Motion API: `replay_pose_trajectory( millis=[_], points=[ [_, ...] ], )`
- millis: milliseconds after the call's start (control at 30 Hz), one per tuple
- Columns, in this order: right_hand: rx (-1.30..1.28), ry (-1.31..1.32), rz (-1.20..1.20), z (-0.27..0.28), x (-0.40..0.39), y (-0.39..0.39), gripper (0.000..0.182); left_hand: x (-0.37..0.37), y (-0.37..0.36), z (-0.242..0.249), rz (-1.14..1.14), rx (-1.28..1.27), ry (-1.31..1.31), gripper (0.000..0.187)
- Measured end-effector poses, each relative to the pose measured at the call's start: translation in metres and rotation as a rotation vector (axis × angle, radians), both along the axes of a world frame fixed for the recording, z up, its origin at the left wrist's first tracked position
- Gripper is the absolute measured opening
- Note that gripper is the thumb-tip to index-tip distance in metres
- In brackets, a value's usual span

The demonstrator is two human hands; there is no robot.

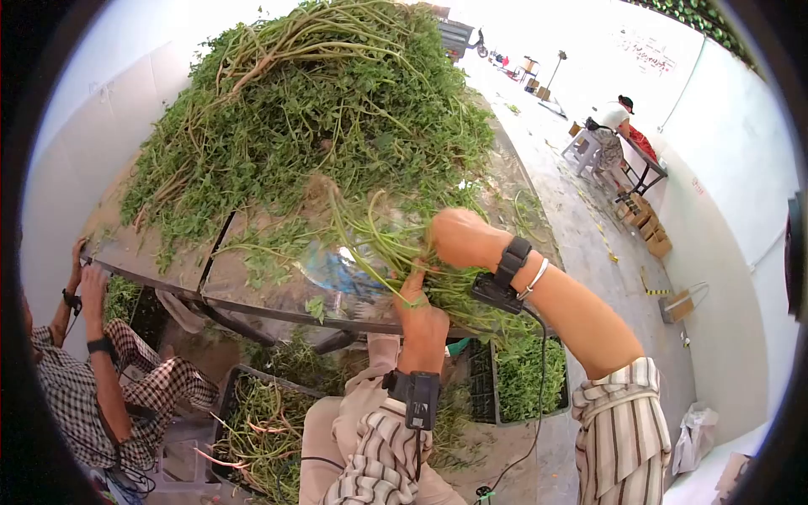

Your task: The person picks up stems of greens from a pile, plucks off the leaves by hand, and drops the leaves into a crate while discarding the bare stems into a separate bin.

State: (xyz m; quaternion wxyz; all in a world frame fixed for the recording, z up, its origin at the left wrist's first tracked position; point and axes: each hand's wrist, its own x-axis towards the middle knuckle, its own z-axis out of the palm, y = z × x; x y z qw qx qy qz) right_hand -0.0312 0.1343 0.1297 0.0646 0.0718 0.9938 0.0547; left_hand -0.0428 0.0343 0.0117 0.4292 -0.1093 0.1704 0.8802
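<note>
A bunch of green leafy stems (pixel 379 240) is held between my two hands at the table's near edge. My left hand (pixel 421 324) is closed around the stems from below, thumb uppermost. Just above and to its right, my right hand (pixel 471 240) forms a fist on the same bunch, its fingers mostly turned from view. Leafy ends hang over the edge beneath my right wrist. Behind my hands, a large heap of the same greens (pixel 328 126) covers much of the table (pixel 252 282).
Below the table, a black crate (pixel 240 374) holds stems at left, and another crate (pixel 530 379) holds leafy greens at right. A person in checkered clothes (pixel 109 370) sits at the left. Another person (pixel 610 126) works at the far right. A cable (pixel 543 379) hangs from my right wrist.
</note>
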Motion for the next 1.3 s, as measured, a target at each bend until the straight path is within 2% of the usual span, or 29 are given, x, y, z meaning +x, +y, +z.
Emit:
replay_pose_trajectory(
  millis=[100,133,167,200,233,300,367,400,467,600,833,933,1000,1133,1200,1300],
  points=[
    [0.213,0.153,-0.265,0.007,0.009,0.062,0.014,-0.001,-0.01,0.0,0.034,0.013,0.059,0.016],
    [0.244,0.219,-0.31,0.006,0.014,0.083,0.014,-0.002,-0.009,-0.005,0.091,-0.061,0.189,0.012],
    [0.247,0.21,-0.304,0.008,0.023,0.087,0.014,0.001,-0.009,-0.006,0.143,-0.138,0.311,0.02],
    [0.08,0.326,-0.225,0.011,0.034,0.092,0.015,-0.002,-0.008,-0.006,0.107,-0.086,0.205,0.018],
    [-0.082,0.449,-0.151,0.021,0.042,0.089,0.015,-0.001,-0.008,-0.002,0.097,-0.076,0.204,0.018],
    [-0.143,0.417,-0.231,0.035,0.056,0.081,0.015,0.002,-0.009,0.005,0.101,-0.031,0.168,0.017],
    [-0.408,0.476,-0.223,0.039,0.065,0.078,0.015,0.005,-0.01,0.002,0.097,-0.028,0.188,0.016],
    [-0.408,0.475,-0.221,0.041,0.068,0.075,0.015,0.005,-0.01,0.003,0.103,-0.068,0.152,0.015],
    [-0.659,0.417,-0.453,0.049,0.075,0.066,0.014,0.006,-0.011,0.008,0.115,-0.1,0.115,0.015],
    [-0.846,0.417,-0.518,0.044,0.086,0.057,0.014,0.007,-0.013,0.009,0.105,-0.019,0.135,0.015],
    [-0.835,0.4,-0.534,0.029,0.083,0.056,0.011,0.005,-0.01,0.005,0.097,-0.043,0.094,0.018],
    [-0.835,0.449,-0.547,0.027,0.076,0.053,0.017,0.006,-0.01,0.005,0.087,-0.025,0.08,0.018],
    [-0.68,0.476,-0.233,0.018,0.068,0.06,0.024,0.006,-0.01,0.008,0.084,-0.072,0.091,0.018],
    [-0.546,0.376,-0.225,0.0,0.043,0.053,0.03,0.007,-0.012,0.013,0.084,-0.139,0.091,0.017],
    [-0.262,0.361,-0.154,-0.012,0.034,0.056,0.025,0.007,-0.015,0.015,0.08,-0.129,0.119,0.018],
    [-0.392,0.425,-0.141,0.022,0.025,0.055,0.021,0.003,-0.012,0.008,0.089,-0.094,0.134,0.019]
  ],
)
